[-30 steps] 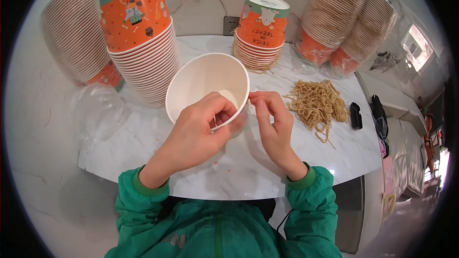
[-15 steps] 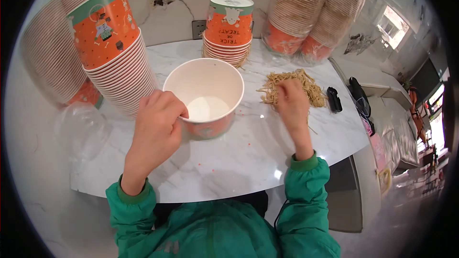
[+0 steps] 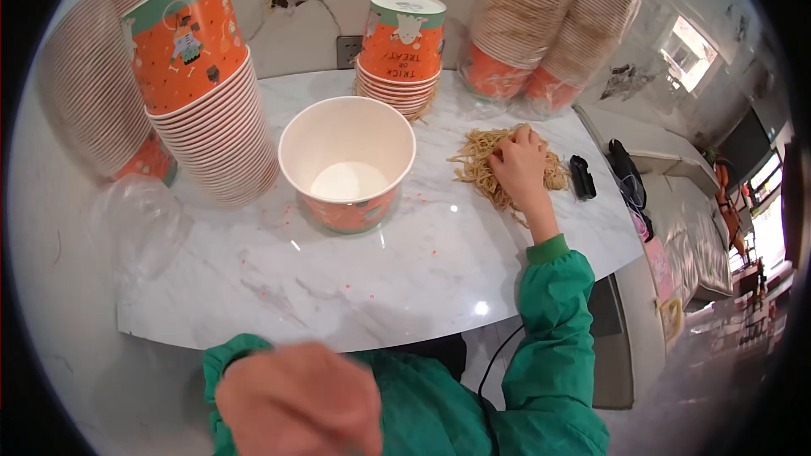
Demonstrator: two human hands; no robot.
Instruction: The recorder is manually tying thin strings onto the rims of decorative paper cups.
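Observation:
My right hand (image 3: 520,167) reaches into a loose heap of tan shredded-paper-like strands (image 3: 478,159), its fingers curled down into them. My left hand (image 3: 300,401) is raised low in the picture, over my lap and near the table's front edge; motion smears its fingers. A wide paper bucket (image 3: 346,215), orange and green outside and white inside, stands upright in the middle of the table. Nothing lies in its bottom, and neither hand touches it.
A tall stack of nested orange buckets (image 3: 190,59) stands at the left beside crumpled clear plastic (image 3: 139,219). A shorter upside-down stack (image 3: 405,46) sits at the back. Bagged stacks (image 3: 528,8) are at the back right. A small black object (image 3: 582,177) lies by the strands. Red specks dot the marble table (image 3: 405,295).
My left hand has let go of the bucket's rim and come back toward me. My right hand has settled deeper into the strands, fingers curled in.

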